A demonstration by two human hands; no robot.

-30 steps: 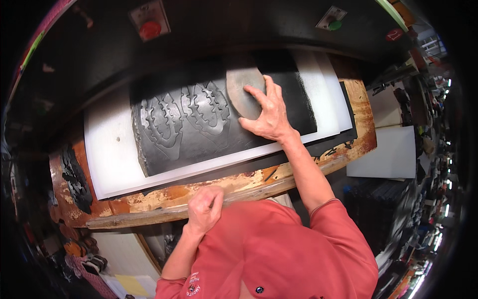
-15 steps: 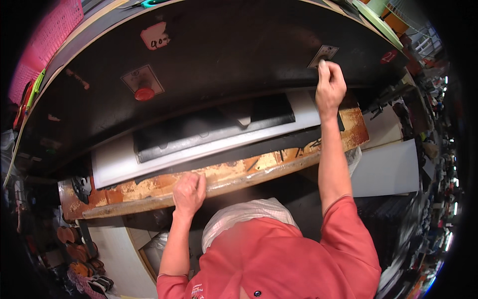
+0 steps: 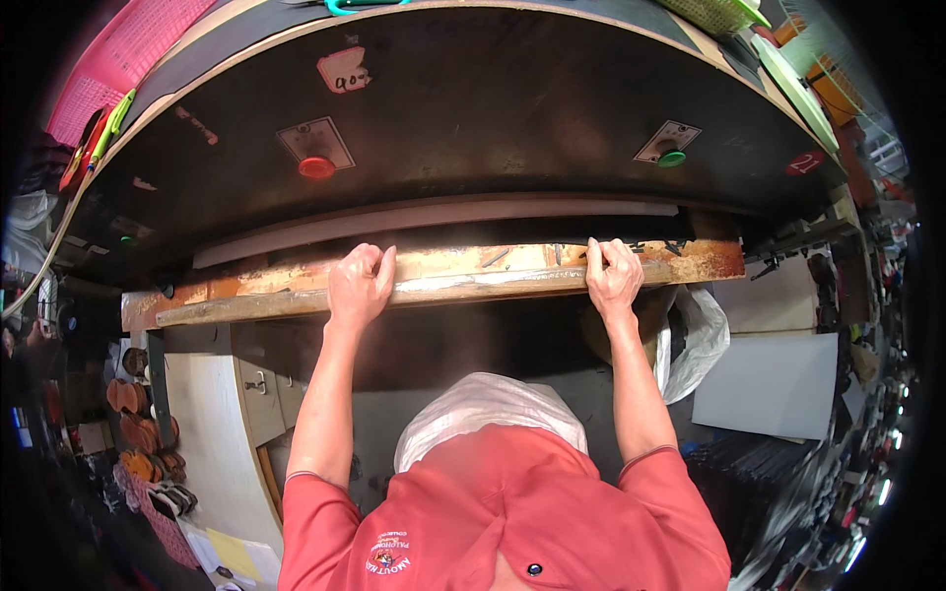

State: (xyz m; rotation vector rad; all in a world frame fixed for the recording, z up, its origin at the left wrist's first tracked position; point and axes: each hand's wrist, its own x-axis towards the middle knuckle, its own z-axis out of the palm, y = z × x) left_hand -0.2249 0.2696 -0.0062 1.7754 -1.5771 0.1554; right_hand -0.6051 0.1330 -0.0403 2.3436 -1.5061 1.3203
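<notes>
- The right hand point(image 3: 615, 279) has moved since half a second ago from the green button point(image 3: 671, 158) to the front edge of the wooden table point(image 3: 463, 283); the left hand point(image 3: 357, 284) has stayed at that edge.
- Both hands' fingers are curled together, thumbs beside them; I cannot tell whether they clamp on the table's edge.
- The white board point(image 3: 434, 216) shows as a narrow strip at the table's rear, beneath the black machine panel point(image 3: 493, 118).
- My judgement: the step goes best with both hands kept at the table's front edge, out of the gap below the panel, where fingers could be pinched. Clearing the black scraps point(image 3: 675, 246) off the table's right part should wait.
- Containers: a pink plastic basket point(image 3: 123, 69) beyond the table's left end, a green basket point(image 3: 724, 12) beyond its right part, and a whitish plastic bag point(image 3: 705, 350) below its right part; I cannot make out any contents.
</notes>
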